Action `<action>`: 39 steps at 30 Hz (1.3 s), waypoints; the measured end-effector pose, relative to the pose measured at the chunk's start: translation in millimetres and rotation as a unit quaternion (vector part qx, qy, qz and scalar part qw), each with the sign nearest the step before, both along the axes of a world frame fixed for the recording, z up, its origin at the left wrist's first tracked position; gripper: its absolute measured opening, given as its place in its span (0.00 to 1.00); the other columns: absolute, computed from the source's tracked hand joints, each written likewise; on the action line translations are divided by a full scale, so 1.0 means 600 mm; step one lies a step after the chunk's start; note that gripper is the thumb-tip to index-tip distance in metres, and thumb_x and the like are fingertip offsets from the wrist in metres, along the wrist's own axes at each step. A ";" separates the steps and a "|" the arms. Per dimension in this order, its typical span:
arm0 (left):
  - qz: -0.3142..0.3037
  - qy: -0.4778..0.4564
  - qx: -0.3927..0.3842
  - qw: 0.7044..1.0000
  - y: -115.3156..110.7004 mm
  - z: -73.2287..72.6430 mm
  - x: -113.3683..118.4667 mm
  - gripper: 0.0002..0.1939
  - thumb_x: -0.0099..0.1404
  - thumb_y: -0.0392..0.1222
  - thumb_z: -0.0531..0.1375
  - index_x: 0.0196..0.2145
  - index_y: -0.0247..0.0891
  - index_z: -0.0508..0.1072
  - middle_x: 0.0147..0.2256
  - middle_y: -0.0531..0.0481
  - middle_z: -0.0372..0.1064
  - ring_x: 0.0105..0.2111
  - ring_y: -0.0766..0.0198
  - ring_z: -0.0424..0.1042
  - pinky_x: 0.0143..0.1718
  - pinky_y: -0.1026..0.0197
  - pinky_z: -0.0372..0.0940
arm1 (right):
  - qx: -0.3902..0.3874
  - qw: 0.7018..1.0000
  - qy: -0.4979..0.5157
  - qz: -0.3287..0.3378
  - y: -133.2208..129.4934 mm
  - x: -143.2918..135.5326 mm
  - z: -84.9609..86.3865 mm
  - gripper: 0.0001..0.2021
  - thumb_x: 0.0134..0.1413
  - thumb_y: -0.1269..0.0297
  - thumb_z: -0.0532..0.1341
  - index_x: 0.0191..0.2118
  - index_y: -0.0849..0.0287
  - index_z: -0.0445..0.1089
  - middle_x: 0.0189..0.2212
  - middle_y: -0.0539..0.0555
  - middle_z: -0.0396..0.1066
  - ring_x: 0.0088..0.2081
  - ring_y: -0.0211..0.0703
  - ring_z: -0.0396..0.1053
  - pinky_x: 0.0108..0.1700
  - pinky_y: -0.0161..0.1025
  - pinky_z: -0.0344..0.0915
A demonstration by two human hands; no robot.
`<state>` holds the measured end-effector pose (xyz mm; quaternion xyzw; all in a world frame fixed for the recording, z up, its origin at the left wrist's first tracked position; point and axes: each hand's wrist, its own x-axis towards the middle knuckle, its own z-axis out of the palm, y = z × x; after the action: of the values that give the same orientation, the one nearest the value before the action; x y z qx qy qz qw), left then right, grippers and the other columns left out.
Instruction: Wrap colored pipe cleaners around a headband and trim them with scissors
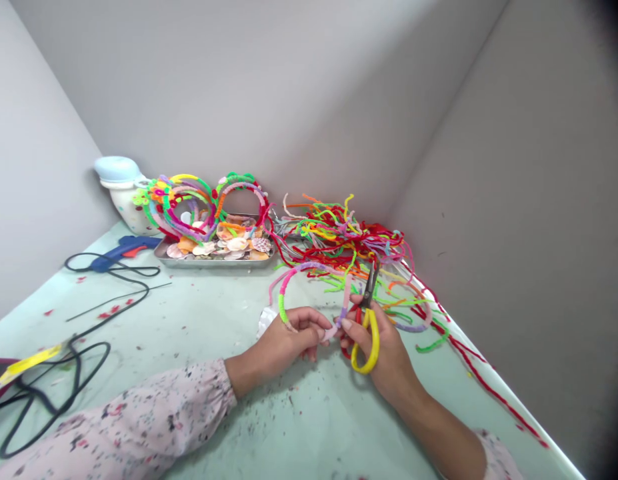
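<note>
A headband-like hoop (315, 266) wrapped in pink, green and lilac pipe cleaner stands upright between my hands. My left hand (301, 333) pinches its lower end, thumb against fingers. My right hand (376, 343) is closed around scissors (373, 340) with yellow and red handles, their dark blades pointing up and away. The thumb and fingertips of that hand also touch the hoop's lower right end, close to the left fingertips. Just behind lies a heap of colourful pipe cleaners (339, 233).
A metal tray (216, 263) holds seashells (233, 247), with several wrapped hoops (183, 200) propped on it. To its left are a white jar (123, 200) with a blue lid and a blue glue gun (121, 253). A black cord (79, 373) loops across the left side, near a yellow-handled tool (31, 363).
</note>
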<state>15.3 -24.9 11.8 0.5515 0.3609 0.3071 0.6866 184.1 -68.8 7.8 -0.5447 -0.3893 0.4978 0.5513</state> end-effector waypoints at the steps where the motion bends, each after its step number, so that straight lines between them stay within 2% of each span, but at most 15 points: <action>1: -0.001 0.000 0.000 1.000 0.000 0.000 0.000 0.14 0.53 0.43 0.62 0.35 0.31 0.73 0.25 0.50 0.69 0.18 0.72 0.63 0.21 0.67 0.54 | -0.002 1.000 -0.003 -0.004 0.000 -0.001 0.001 0.28 0.44 0.54 0.69 0.49 0.54 0.61 0.29 0.45 0.66 0.23 0.35 0.68 0.25 0.33 0.67; 5: -0.007 -0.006 -0.007 1.000 0.001 -0.001 -0.001 0.14 0.53 0.43 0.62 0.35 0.31 0.73 0.26 0.50 0.70 0.18 0.72 0.64 0.20 0.67 0.54 | -0.005 1.000 -0.011 -0.014 0.001 -0.003 0.005 0.29 0.42 0.53 0.69 0.49 0.55 0.61 0.29 0.46 0.68 0.23 0.36 0.68 0.25 0.34 0.67; 14: -0.015 -0.014 -0.009 1.000 0.003 -0.005 -0.003 0.12 0.54 0.42 0.62 0.35 0.32 0.73 0.26 0.49 0.71 0.18 0.71 0.64 0.21 0.66 0.54 | -0.004 1.000 -0.020 -0.006 -0.001 -0.002 0.007 0.27 0.46 0.53 0.67 0.50 0.55 0.60 0.29 0.47 0.68 0.23 0.37 0.69 0.23 0.33 0.67; 29: -0.017 -0.012 -0.021 1.000 0.003 0.000 -0.005 0.13 0.52 0.42 0.61 0.35 0.32 0.74 0.26 0.49 0.72 0.18 0.71 0.65 0.21 0.66 0.55 | -0.001 1.000 -0.024 -0.005 0.000 -0.002 0.003 0.28 0.44 0.53 0.68 0.50 0.55 0.60 0.29 0.46 0.68 0.23 0.36 0.69 0.24 0.33 0.67; 39: -0.012 -0.025 -0.027 0.999 0.003 0.001 -0.004 0.12 0.53 0.43 0.63 0.35 0.32 0.75 0.25 0.49 0.72 0.18 0.70 0.65 0.22 0.65 0.55 | -0.006 1.000 -0.013 -0.019 -0.003 -0.005 0.011 0.28 0.44 0.52 0.68 0.49 0.55 0.60 0.28 0.46 0.69 0.22 0.37 0.68 0.24 0.34 0.67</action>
<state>12.9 -23.0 12.2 0.5294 0.3452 0.3024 0.7135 181.1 -70.8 14.5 -0.5615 -0.3833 0.4827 0.5521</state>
